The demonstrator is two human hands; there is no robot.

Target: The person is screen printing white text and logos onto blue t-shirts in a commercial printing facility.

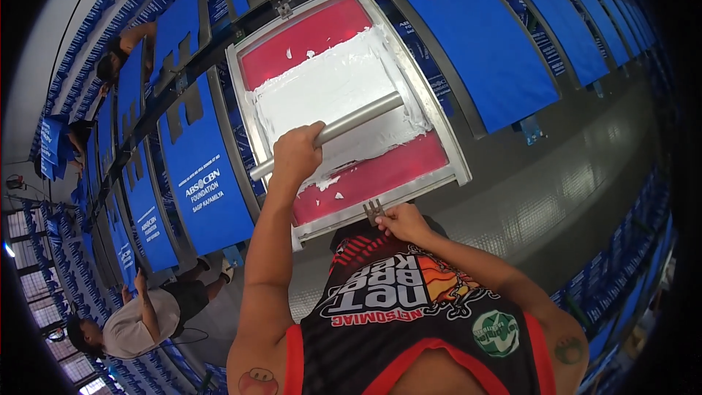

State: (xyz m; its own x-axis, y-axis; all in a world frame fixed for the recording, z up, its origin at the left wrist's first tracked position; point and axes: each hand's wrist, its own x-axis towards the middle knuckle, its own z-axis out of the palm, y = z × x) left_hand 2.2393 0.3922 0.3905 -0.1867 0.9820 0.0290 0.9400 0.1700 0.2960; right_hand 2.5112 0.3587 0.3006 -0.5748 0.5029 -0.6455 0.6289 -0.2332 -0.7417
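Room: rows of blue printed pieces (62, 58) hang along the left side; a grey floor (541, 168) shows at the right.
Rack: dark boards (440, 66) run along it in a line, many with a blue fabric piece (475, 44) on top.
Screen frame: 1 pale metal frame (439, 132) lies between 2 blue pieces, its near edge toward the wearer; red mesh (311, 38) shows at its far and near ends.
White paste: a thick, uneven layer (314, 91) covers the middle of the mesh, with smaller flecks toward both ends.
Metal bar: it lies aslant (358, 119) over the paste, 1 end past the frame's left edge, the other short of the right edge.
Left hand: fingers curled round the bar (296, 153), near its left end.
Right hand: thumb and fingers closed (406, 224) on a pronged bracket (373, 212) at the frame's near edge.
Co-worker: 1 person in a pale shirt (142, 318), lower left, beside the rack.
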